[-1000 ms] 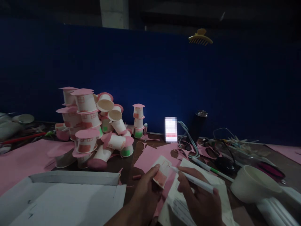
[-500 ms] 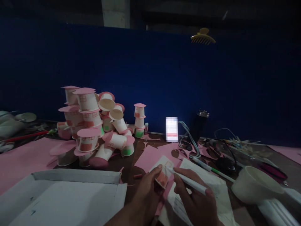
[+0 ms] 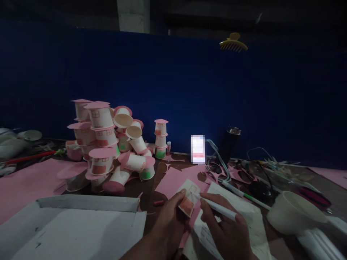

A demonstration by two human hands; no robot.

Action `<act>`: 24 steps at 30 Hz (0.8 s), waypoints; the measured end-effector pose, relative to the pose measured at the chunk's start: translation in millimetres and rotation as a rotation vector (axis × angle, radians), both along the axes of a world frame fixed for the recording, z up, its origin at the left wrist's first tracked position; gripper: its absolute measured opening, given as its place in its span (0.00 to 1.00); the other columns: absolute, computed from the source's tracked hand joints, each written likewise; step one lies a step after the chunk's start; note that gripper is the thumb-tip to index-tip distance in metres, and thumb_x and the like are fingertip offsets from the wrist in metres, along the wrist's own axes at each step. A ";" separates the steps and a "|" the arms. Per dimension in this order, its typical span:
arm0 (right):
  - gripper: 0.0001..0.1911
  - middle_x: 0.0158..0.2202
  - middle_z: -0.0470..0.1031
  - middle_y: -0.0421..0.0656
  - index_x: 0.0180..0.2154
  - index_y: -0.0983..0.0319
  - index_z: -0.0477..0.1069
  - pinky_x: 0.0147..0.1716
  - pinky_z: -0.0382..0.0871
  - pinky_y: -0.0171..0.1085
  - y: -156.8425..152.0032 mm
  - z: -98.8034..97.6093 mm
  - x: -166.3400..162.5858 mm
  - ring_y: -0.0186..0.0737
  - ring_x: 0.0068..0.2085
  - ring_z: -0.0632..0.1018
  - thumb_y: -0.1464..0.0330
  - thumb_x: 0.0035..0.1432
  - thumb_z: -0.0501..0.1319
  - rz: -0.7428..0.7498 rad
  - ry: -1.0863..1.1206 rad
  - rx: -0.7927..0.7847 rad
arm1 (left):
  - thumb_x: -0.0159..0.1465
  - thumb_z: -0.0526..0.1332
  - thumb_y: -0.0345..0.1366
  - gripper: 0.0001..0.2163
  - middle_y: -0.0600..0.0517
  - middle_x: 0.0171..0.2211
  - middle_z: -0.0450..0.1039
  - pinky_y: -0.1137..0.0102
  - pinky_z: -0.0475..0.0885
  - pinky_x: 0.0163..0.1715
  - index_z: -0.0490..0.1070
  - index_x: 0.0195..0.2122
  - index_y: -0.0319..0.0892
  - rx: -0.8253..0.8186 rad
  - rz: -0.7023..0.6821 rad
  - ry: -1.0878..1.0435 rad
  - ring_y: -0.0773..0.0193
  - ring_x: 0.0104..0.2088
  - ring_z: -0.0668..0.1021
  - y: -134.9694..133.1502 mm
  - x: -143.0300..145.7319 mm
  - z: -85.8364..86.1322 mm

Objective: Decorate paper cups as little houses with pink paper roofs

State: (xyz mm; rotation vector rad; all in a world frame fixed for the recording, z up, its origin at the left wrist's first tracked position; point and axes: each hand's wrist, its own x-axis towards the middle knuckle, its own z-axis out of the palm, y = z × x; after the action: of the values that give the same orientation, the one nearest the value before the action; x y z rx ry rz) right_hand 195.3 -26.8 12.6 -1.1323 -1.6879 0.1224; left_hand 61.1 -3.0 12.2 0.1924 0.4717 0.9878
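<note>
My left hand point(image 3: 170, 220) is closed around a small white paper cup point(image 3: 188, 203) that lies tilted, with a red patch and a window outline drawn on its side. In my right hand point(image 3: 230, 227) is a white marker pen point(image 3: 221, 210), gripped like a pencil, its tip at the window drawing on the cup. Under both hands are crumpled white paper point(image 3: 244, 209) and pink paper point(image 3: 173, 178). A small dark red pen cap point(image 3: 159, 203) lies left of my left hand.
Stacked and tumbled paper cups with pink paper tops point(image 3: 101, 135) stand at the left. A white box lid point(image 3: 81, 231) lies in front. A lit phone point(image 3: 198, 148), a dark flask point(image 3: 230, 144), and a large white cup point(image 3: 295, 213) are to the right.
The window outline on the cup shows a little more drawn line, and the pen tip has shifted slightly. Both hands keep nearly the same place.
</note>
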 end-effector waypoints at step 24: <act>0.08 0.33 0.79 0.44 0.39 0.60 0.73 0.27 0.75 0.31 0.2 2.5 0.4 0.37 0.28 0.80 0.65 0.61 0.58 -0.032 -0.024 -0.024 | 0.60 0.61 0.35 0.10 0.45 0.33 0.79 0.67 0.70 0.45 0.72 0.40 0.33 -0.074 0.015 -0.067 0.60 0.35 0.80 2.4 -0.4 -3.1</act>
State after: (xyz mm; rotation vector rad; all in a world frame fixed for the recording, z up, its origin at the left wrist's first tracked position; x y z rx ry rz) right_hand 195.7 -26.6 15.1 -1.1826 -1.6933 0.1095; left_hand 60.6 -0.6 9.1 0.0895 0.4478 0.9869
